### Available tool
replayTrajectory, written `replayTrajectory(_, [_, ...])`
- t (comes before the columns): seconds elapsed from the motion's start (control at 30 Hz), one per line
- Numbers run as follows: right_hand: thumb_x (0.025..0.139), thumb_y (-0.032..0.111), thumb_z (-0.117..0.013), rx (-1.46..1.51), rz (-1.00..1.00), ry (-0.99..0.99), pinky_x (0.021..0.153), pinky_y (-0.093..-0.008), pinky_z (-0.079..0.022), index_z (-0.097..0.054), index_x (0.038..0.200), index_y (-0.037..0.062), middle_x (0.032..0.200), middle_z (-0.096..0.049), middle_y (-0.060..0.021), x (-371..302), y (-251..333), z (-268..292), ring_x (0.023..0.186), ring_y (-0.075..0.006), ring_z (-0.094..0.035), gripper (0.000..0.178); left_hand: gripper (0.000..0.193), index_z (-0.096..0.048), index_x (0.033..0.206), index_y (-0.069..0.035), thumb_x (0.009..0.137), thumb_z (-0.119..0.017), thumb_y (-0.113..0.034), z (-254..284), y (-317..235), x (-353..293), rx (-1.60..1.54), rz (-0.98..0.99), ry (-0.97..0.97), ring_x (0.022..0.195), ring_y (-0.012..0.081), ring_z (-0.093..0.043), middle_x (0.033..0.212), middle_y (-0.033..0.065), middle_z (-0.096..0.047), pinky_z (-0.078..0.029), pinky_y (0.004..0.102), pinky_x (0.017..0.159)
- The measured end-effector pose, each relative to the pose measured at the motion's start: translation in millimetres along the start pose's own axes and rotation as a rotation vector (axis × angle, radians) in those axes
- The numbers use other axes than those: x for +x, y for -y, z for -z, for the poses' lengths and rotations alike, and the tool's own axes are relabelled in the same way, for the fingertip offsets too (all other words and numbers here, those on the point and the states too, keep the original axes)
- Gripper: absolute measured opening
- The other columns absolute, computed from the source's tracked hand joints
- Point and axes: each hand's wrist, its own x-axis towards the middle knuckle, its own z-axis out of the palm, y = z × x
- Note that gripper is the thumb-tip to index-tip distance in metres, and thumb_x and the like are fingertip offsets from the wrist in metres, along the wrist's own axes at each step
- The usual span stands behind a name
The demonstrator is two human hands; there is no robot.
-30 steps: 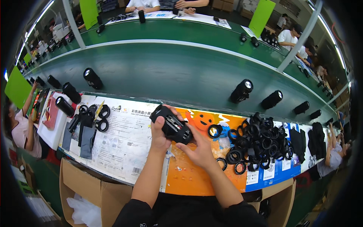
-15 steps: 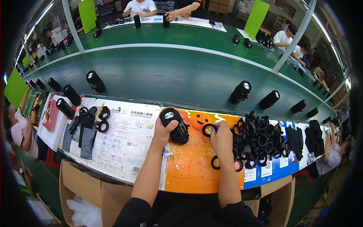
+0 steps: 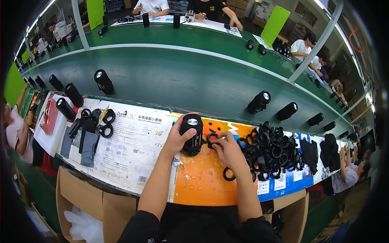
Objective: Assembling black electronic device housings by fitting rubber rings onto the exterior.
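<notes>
My left hand is wrapped round a black cylindrical speaker, which stands near upright with its silver round end facing up. Just right of it, my right hand pinches a black ring by its edge. Ring and speaker are close together; I cannot tell whether they touch. Beyond the right hand lies a large heap of black rings. A loose black ring rests on the orange sheet by my right wrist.
Several black speakers stand along the green conveyor ahead. Left on the bench lie black rings and grey strips; black cloth pieces lie right. Open cardboard boxes stand below. Other people work around.
My right hand has brought its ring left, nearer to the speaker. The speaker now stands more upright in my left hand. Across the conveyor, a person's arm has swung right.
</notes>
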Motion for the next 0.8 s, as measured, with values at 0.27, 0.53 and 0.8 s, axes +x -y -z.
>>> replayTrajectory(0.27, [0.106,0.019,-0.077,0.328,0.172,-0.064,0.104,-0.0406,-0.057,-0.078,0.114,0.0002,0.142,-0.074,-0.0179,49.6,8.9,56.3,0.12,-0.0318,-0.074,0.02,0.075,-0.057,0.149,-0.004,0.092,-0.093,-0.036,1.2,12.0,-1.2,0.067,0.011,0.005,0.115,0.0182,-0.072,0.129,0.0078,-0.071,-0.06,0.0345,0.103])
replayTrajectory(0.53, [0.11,0.017,-0.074,0.625,0.204,0.521,0.107,-0.0358,-0.058,-0.076,0.121,-0.0023,0.143,-0.075,-0.0148,110.9,46.6,90.3,0.117,-0.0176,-0.071,0.022,0.076,-0.061,0.146,-0.001,0.086,-0.097,-0.03,-8.6,-1.1,-7.5,0.148,0.06,0.037,0.111,0.0149,-0.069,0.126,0.0067,-0.071,-0.059,0.0312,0.099])
replayTrajectory(0.8, [0.102,0.015,-0.081,0.263,0.384,0.528,0.112,-0.0424,-0.055,-0.079,0.114,0.0024,0.145,-0.075,-0.0145,107.7,65.7,102.2,0.127,-0.0293,-0.072,0.017,0.077,-0.061,0.144,-0.003,0.085,-0.099,-0.035,-7.4,-1.4,-7.8,0.108,0.061,0.086,0.108,0.0139,-0.069,0.121,0.0054,-0.07,-0.059,0.0307,0.095])
